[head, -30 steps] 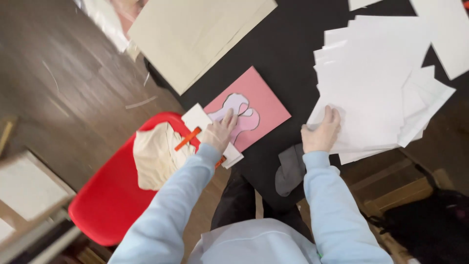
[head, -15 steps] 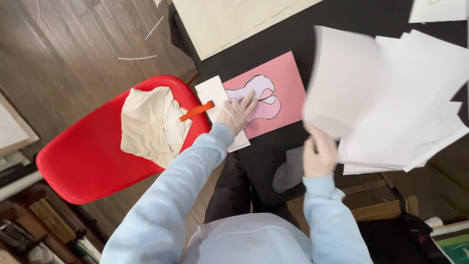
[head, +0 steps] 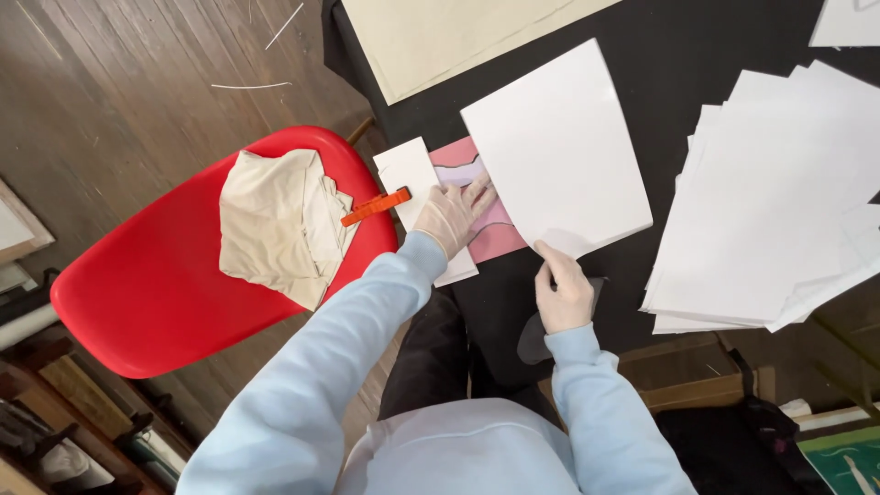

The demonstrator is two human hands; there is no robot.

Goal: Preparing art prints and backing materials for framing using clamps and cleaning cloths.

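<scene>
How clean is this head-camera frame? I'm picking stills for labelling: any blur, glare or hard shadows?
Head view: sharp overall, soft even light; the white sheet under the right hand is bright but keeps its edges; the left hand on the pink card casts only a faint shadow; straight edges bow slightly toward the corners.

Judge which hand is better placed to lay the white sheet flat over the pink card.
Right, probably. The right hand already grips the white sheet at its near corner, while the left hand lies flat on the pink card, pinning it.
</scene>
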